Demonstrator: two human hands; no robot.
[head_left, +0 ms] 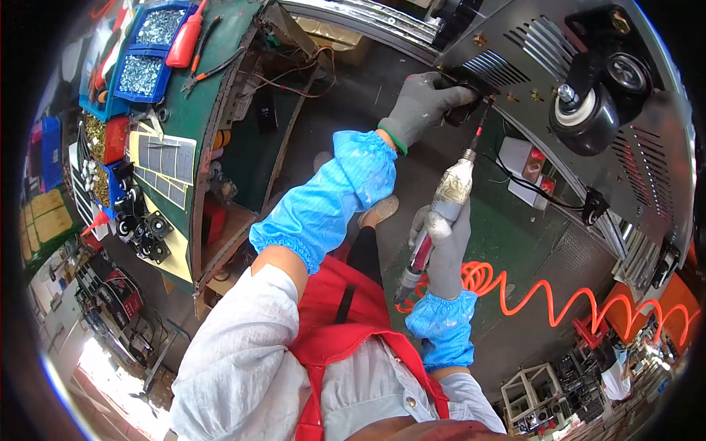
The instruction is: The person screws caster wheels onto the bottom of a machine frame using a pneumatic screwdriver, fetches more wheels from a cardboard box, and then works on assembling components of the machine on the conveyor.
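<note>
My left hand, in a grey glove, is closed around a black part at the lower edge of a grey metal panel. Its fingers hide much of that part, so I cannot tell its kind. Gripped in my right hand, also gloved, is an air screwdriver with a wrapped, silvery body. Its bit points up at the panel edge, close beside the black part; whether it touches a screw is too small to tell. Black caster wheels and slotted vents are on the panel.
An orange coiled air hose stretches to the right from near the screwdriver. On the left, a green workbench carries blue bins of hardware, pliers, a red bottle and label sheets. Black cables hang below the panel.
</note>
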